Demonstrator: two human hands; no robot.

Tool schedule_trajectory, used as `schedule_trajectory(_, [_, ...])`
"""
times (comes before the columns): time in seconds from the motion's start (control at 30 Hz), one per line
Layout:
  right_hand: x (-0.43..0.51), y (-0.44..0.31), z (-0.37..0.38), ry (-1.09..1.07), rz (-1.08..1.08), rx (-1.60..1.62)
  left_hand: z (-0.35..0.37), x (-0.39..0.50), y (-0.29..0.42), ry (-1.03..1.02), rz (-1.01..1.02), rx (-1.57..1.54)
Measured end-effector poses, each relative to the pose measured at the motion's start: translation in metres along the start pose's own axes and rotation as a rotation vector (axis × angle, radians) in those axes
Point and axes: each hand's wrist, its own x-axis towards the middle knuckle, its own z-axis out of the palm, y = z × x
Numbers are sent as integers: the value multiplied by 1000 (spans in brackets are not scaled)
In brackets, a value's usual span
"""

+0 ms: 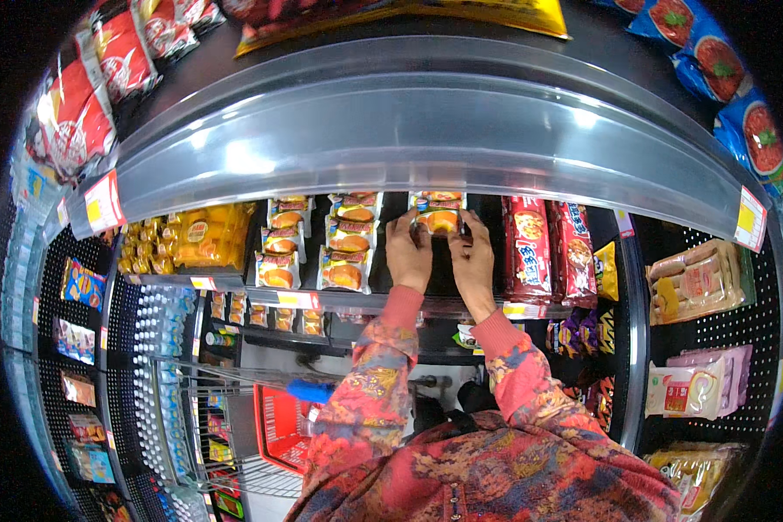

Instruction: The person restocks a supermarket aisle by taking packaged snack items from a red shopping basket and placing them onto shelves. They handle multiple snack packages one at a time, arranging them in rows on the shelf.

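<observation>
Both arms reach onto a dark store shelf (382, 280) beneath a shiny shelf front. My left hand (407, 253) and my right hand (471, 254) flank a small wrapped snack cake (438, 222), with fingers at its two sides. Another packet lies directly behind it, partly cut off by the shelf above. Left of my left hand runs a row of similar snack cakes (346, 267), and a second row (278, 269) lies farther left. To the right of my right hand are long red snack packs (528, 248) bearing writing.
A metal shopping cart (254, 473) with a red basket (280, 424) stands at lower left. The curved upper shelf front (391, 124) overhangs my hands. Yellow snack packs (212, 238) lie at left; bread packages (698, 284) are on the right rack, and bottled water (169, 313) is at left.
</observation>
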Motion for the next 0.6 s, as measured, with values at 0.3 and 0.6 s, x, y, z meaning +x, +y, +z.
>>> schedule_trajectory(0.3, [-36,-41,-17,-200,-127,-86,-69,-75,27,63,137,-88])
schedule_trajectory(0.6, [-35,-19,11,-494,-233,-348,-175,-253,-86,360,-369,54])
